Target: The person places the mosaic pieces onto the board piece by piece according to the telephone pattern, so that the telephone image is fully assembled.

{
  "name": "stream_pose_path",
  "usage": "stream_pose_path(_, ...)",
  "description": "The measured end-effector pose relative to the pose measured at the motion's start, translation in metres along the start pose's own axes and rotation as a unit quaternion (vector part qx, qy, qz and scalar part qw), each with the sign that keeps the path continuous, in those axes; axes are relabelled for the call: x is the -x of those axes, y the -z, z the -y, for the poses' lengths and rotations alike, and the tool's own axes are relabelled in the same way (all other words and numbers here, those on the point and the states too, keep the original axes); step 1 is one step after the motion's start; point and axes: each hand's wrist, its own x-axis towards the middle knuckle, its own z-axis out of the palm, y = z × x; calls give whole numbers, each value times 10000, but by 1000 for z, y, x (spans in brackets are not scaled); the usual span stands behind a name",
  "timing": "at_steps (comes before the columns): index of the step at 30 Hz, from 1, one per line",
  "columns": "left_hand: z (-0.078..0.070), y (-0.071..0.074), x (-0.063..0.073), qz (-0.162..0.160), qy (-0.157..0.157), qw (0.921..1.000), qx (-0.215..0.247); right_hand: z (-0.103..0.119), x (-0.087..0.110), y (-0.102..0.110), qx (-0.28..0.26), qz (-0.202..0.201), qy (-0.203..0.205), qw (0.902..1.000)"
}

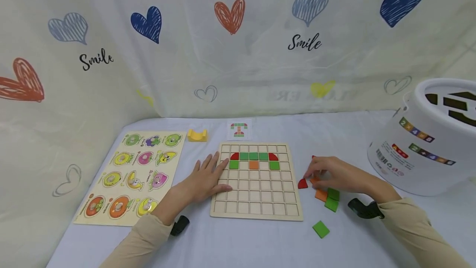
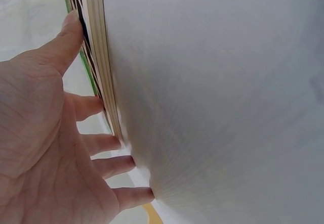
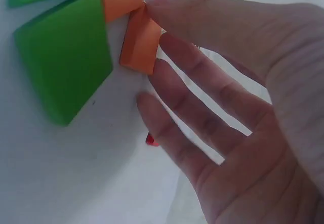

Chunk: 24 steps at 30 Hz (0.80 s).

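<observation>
My left hand point(image 1: 206, 178) lies with spread fingers across the left edge of a wooden grid board point(image 1: 256, 209). In the left wrist view, its thumb and fingertips line the board's side. On the grid, green squares point(image 1: 253, 156) run between two red quarter-round tiles, above an orange square point(image 1: 253, 165) flanked by green ones. My right hand point(image 1: 337, 172) is beside the board and pinches an orange tile point(image 3: 139, 42), its thumb tip at the tile's corner. Another orange tile point(image 1: 321, 195) lies just below, against green tiles point(image 1: 332, 204). A red quarter-round tile point(image 1: 303, 183) sits near the board's right edge.
Behind the board stands a small pattern card point(image 1: 239, 130) beside a yellow block point(image 1: 197, 135). A fruit puzzle board point(image 1: 128, 164) lies at left. A white bucket point(image 1: 420, 152) with a slotted lid stands at right. One green tile point(image 1: 321, 229) lies nearer the front.
</observation>
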Motion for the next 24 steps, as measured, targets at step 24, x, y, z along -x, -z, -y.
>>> stream_pose_path(24,0,0,2,-86,-74,9999,86,-12,14,6,-215,-415,-794,9957)
